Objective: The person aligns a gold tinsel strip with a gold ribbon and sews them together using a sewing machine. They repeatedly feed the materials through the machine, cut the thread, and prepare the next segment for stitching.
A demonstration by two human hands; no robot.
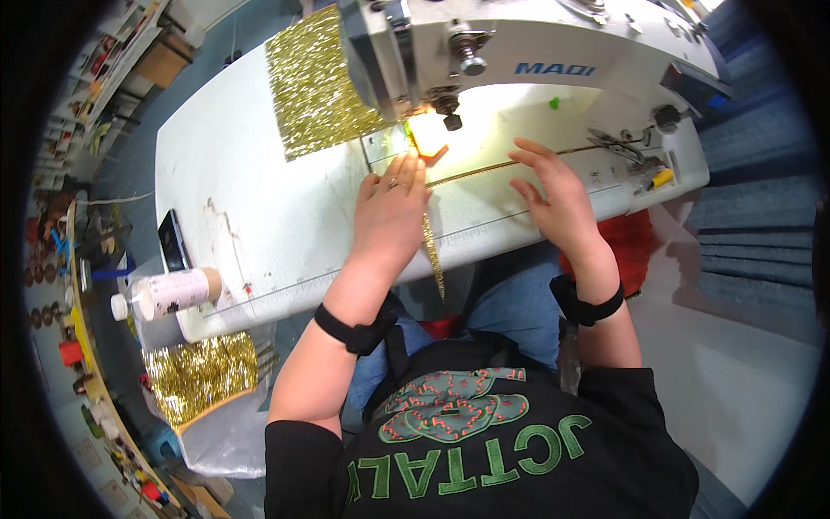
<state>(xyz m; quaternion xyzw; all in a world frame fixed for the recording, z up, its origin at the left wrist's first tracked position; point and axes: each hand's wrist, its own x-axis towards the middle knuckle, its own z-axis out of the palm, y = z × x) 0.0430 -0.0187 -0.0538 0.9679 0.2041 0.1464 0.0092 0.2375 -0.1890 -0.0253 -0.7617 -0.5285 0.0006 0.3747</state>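
Note:
My left hand point(392, 211) lies palm down by the needle area of a white MAQI sewing machine point(551, 55). Its fingertips hold down a narrow gold glittery strip point(433, 253), whose tail hangs over the table's front edge. An orange piece point(436, 156) sits under the bright lamp, just ahead of those fingers; glare hides its detail and the needle. Raised to the right, my right hand point(554, 198) has its fingers apart and holds nothing. A sheet of gold metallic fabric point(321, 84) lies left of the machine head.
On the table's left are a phone point(172, 240) and a labelled bottle point(172, 295) on its side. Scissors point(616, 144) and a yellow-handled tool point(660, 179) lie at the right. More gold material point(204, 373) hangs in a plastic bag below the left corner.

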